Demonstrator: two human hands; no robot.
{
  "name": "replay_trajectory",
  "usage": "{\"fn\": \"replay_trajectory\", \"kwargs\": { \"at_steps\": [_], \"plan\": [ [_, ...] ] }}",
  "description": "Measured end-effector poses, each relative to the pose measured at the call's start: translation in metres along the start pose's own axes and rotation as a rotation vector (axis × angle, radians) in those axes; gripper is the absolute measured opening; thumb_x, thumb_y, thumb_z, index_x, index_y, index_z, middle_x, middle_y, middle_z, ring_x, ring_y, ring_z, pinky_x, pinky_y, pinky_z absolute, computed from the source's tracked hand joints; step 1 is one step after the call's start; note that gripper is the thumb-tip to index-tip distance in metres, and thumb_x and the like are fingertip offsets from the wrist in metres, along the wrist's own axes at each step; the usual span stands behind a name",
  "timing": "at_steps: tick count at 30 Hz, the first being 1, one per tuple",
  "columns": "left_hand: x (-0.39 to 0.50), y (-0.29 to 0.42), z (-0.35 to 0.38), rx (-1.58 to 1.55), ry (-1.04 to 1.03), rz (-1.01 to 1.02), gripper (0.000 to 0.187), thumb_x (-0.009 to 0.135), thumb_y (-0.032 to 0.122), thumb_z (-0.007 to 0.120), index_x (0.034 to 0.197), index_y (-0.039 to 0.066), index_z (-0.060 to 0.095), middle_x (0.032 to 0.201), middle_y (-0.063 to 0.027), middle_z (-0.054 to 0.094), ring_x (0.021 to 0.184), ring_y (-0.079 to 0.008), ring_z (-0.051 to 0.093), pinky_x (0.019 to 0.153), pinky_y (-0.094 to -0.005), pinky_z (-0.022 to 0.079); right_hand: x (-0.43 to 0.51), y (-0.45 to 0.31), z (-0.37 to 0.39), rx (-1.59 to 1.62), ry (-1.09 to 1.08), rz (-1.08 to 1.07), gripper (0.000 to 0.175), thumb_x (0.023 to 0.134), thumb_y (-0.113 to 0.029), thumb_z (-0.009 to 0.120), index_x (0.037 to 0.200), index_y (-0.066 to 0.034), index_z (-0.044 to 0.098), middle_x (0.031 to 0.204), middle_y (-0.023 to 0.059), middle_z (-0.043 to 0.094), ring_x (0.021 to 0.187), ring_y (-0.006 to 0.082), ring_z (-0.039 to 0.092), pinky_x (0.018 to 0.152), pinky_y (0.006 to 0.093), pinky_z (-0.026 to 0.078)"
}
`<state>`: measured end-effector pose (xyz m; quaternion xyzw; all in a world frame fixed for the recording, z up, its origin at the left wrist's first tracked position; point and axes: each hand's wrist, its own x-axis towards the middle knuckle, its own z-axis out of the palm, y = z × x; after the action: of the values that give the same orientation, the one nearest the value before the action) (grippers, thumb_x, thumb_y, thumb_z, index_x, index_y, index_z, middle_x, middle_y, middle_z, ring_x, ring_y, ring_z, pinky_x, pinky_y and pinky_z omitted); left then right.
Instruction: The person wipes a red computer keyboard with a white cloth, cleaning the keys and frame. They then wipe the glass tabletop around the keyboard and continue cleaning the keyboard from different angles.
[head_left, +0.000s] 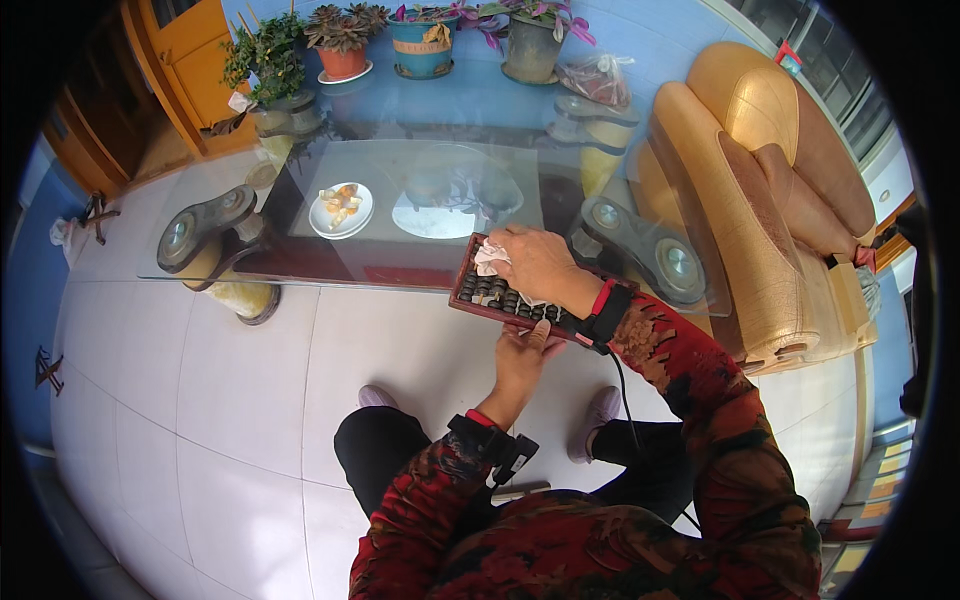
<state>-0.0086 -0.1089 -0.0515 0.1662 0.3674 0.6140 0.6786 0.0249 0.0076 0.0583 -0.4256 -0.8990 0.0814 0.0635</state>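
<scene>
An abacus (510, 301) with a reddish-brown wooden frame and dark beads extends past the near edge of the glass table. My left hand (523, 361) grips its near rail from below, thumb on the frame. Over the beads near its left end, my right hand (541, 262) holds a crumpled whitish cloth or tissue (491, 257). Another bit of white shows between the beads under that hand. The right part of the abacus is partly hidden by my right hand and wrist.
On the glass table (360, 274) a white plate (320, 219) holds several peel-like pieces. Potted plants (424, 45) and a plastic bag (596, 81) stand along the far side. A golden-brown sofa (720, 217) is at the right.
</scene>
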Motion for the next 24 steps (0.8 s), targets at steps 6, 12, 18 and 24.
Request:
{"fn": "replay_trajectory", "kwargs": {
  "at_steps": [6, 12, 18, 24],
  "plan": [
    [0.002, -0.002, -0.003, 0.077, -0.015, 0.005, 0.021, 0.099, 0.007, 0.05, 0.115, -0.001, 0.041, 0.107, -0.013, 0.061, 0.092, -0.0224, 0.067, 0.084, -0.0357, 0.059, 0.004, -0.019, 0.01, 0.064, -0.074, -0.188, 0.024, 0.081, -0.019, 0.063, 0.103, -0.0086, 0.062, 0.103, 0.0117, 0.064, 0.097, 0.0329, 0.063, 0.078, 0.0464, 0.051],
    [-0.001, -0.001, 0.0, -0.012, -0.004, -0.01, 0.028, 0.098, 0.008, 0.052, 0.121, -0.001, 0.039, 0.111, -0.0136, 0.06, 0.091, -0.0224, 0.066, 0.084, -0.0366, 0.059, 0.027, -0.003, 0.003, -0.043, -0.02, -0.034, 0.028, 0.082, -0.021, 0.064, 0.107, -0.0104, 0.063, 0.104, 0.012, 0.063, 0.096, 0.0343, 0.063, 0.079, 0.0449, 0.052],
    [-0.002, 0.001, -0.001, -0.024, -0.034, -0.001, 0.02, 0.098, 0.009, 0.053, 0.116, 0.001, 0.047, 0.109, -0.0109, 0.062, 0.091, -0.0193, 0.066, 0.083, -0.0356, 0.059, 0.019, -0.014, 0.007, 0.019, -0.063, -0.256, 0.026, 0.081, -0.021, 0.066, 0.105, -0.011, 0.065, 0.103, 0.0077, 0.063, 0.095, 0.0314, 0.063, 0.08, 0.0436, 0.051],
    [-0.002, 0.0, -0.004, -0.006, -0.059, 0.004, 0.018, 0.1, 0.01, 0.051, 0.115, 0.001, 0.051, 0.11, -0.0109, 0.062, 0.094, -0.0201, 0.066, 0.085, -0.0354, 0.058, 0.02, -0.024, 0.011, -0.036, -0.114, -0.376, 0.021, 0.079, -0.018, 0.067, 0.098, -0.0103, 0.069, 0.1, 0.0075, 0.063, 0.093, 0.0299, 0.063, 0.078, 0.0437, 0.052]
  ]
}}
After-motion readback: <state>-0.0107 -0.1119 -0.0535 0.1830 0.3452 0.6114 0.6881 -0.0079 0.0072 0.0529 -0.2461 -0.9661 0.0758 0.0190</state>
